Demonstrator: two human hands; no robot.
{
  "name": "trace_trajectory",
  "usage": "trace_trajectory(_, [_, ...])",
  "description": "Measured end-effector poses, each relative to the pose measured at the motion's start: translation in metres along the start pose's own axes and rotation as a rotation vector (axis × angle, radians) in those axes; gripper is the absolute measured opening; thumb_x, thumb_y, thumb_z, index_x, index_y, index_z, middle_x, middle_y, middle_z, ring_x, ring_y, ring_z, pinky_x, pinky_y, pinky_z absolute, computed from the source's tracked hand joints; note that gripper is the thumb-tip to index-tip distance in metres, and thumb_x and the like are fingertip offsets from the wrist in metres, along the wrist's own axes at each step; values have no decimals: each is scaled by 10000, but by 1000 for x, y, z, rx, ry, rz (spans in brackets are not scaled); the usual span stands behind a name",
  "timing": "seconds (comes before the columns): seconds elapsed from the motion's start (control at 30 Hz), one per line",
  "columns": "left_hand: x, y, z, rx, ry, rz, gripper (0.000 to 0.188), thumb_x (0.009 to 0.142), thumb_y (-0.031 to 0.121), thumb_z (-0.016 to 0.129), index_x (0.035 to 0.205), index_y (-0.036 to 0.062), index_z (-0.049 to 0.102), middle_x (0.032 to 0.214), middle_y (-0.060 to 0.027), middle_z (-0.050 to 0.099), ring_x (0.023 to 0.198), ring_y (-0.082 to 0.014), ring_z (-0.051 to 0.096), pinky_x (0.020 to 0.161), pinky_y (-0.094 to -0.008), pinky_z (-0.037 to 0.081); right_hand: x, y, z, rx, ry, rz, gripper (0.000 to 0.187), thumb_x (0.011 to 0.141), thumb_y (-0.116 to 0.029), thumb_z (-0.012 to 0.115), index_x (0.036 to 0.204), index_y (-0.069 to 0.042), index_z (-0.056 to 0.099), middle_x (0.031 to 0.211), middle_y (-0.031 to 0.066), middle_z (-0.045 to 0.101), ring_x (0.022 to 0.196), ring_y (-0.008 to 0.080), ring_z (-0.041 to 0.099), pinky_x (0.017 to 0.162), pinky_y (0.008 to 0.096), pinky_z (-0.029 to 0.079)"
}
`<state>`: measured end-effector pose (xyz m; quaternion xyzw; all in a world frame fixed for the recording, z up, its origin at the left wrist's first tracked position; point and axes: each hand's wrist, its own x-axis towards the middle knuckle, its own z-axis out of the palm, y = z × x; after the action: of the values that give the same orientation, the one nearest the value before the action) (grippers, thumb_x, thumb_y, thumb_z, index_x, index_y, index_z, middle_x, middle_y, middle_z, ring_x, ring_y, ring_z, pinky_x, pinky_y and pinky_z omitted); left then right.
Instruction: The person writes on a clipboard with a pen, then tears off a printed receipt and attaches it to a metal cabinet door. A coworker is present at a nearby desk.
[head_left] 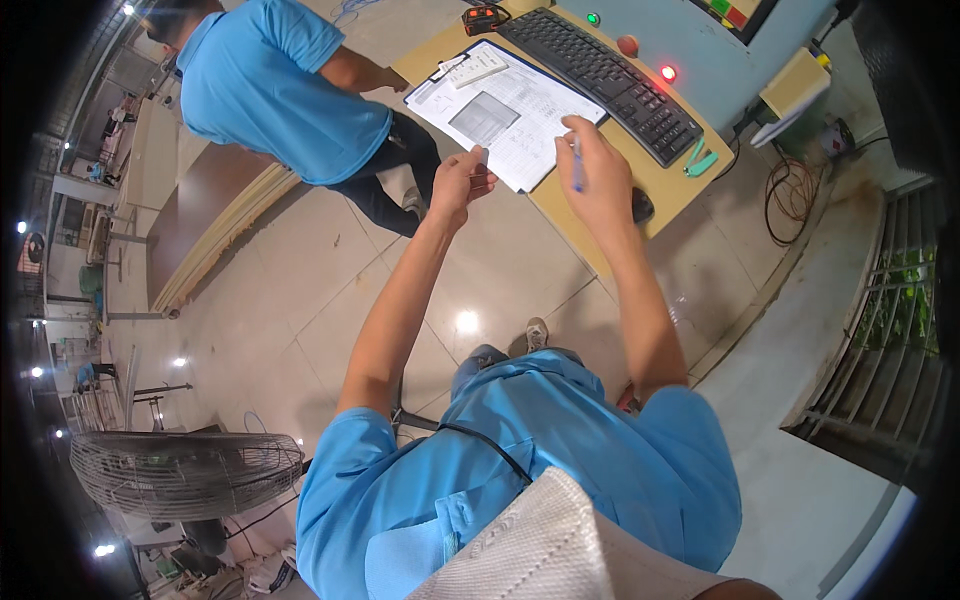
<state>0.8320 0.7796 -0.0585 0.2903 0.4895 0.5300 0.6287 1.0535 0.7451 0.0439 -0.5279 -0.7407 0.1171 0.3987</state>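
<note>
My right hand point(598, 180) is closed around a blue and white pen point(578, 172), over the near right corner of a clipboard with printed sheets point(545, 110). By the sheets' near left edge is my left hand point(462, 186), its fingers curled and thumb raised. A small pale thing shows at its fingertips, too small to name. The clipboard lies on a wooden desk point(560, 225). On the sheets are a dark printed square and, near the clip, a white slim object point(480, 70).
A black keyboard point(600, 85), a dark mouse point(642, 206) and a green cutter-like tool point(700, 160) lie on the desk. Behind stands a blue machine panel with a lit red button point(668, 73). A person in blue point(280, 90) is at left. A caged fan point(185, 475) stands lower left.
</note>
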Motion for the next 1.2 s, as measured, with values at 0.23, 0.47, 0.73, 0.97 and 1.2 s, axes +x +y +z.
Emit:
trace_trajectory(0.23, [66, 26, -60, 136, -75, 69, 207, 994, 191, 693, 974, 38, 555, 797, -70, 680, 663, -139, 662, 645, -292, 574, 154, -10, 95, -711, -623, -92, 232, 866, -35, 576, 1090, -3, 627, 852, 221, 737, 849, 406, 739, 748, 513, 576])
trace_trajectory(0.47, [170, 87, -157, 320, -544, -20, 258, 1016, 285, 684, 1038, 29, 657, 837, -43, 697, 734, -112, 668, 672, -264, 552, 353, -33, 241, -546, -312, -210, 506, 917, -155, 629, 1415, -117, 545, 1112, 224, 712, 1030, 423, 686, 889, 530, 540])
trace_trajectory(0.73, [357, 228, -372, 460, -614, -110, 145, 1018, 170, 620, 1062, 43, 676, 877, -29, 698, 789, -98, 652, 719, -254, 522, 566, 4, 410, -627, -599, -7, 641, 805, -115, 677, 1418, -254, 548, 1327, 163, 573, 1151, 404, 621, 960, 483, 527])
trace_trajectory(0.97, [531, 310, -365, 406, -677, 32, 100, 1003, 99, 632, 1042, 18, 675, 881, -42, 699, 795, -97, 643, 715, -273, 524, 623, 40, 430, -544, -528, 47, 624, 760, -155, 729, 1365, -224, 592, 1297, 155, 613, 1130, 393, 633, 952, 469, 526])
trace_trajectory(1.2, [629, 344, -275, 684, -876, 300, 140, 994, 105, 670, 1037, -28, 680, 848, -47, 712, 757, -82, 627, 694, -246, 509, 651, 75, 448, -469, -338, 38, 753, 717, -112, 749, 1440, -201, 557, 1246, 145, 664, 1138, 375, 645, 956, 447, 532])
